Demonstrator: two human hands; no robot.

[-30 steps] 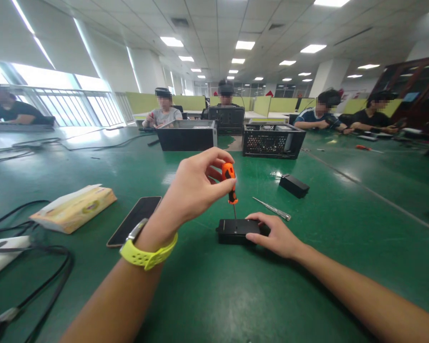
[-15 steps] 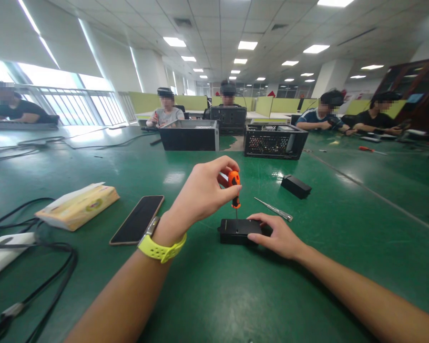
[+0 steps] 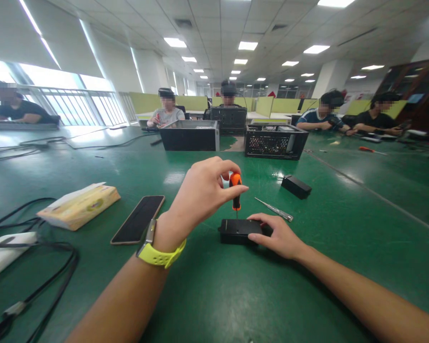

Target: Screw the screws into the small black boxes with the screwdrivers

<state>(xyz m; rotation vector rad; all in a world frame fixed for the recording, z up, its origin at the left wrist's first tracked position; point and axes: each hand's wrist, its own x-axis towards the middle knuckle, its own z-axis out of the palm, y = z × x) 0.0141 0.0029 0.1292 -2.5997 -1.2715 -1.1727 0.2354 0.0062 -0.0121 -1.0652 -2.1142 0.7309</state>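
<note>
My left hand (image 3: 209, 183), with a yellow-green watch band at its wrist, grips an orange and black screwdriver (image 3: 236, 193) by the top of its handle. The screwdriver stands upright, its thin shaft reaching down to the top face of a black rectangular box (image 3: 236, 231). Whether the tip sits in a screw is too small to tell. My right hand (image 3: 277, 234) holds the box at its right end against the green table, thumb on the near side and fingers on the far side. Just beyond that hand lies a slim clear-handled screwdriver (image 3: 274, 208).
A second black box (image 3: 296, 186) lies at the right. To the left are a phone (image 3: 138, 220), a tissue pack (image 3: 80, 207), a white power strip (image 3: 9, 255) and black cables. Computer cases (image 3: 276, 143) stand farther back; several people sit around the table.
My left hand's fingers and wrist have turned slightly around the screwdriver handle, and the thumb has shifted right. My right hand and the box have stayed put.
</note>
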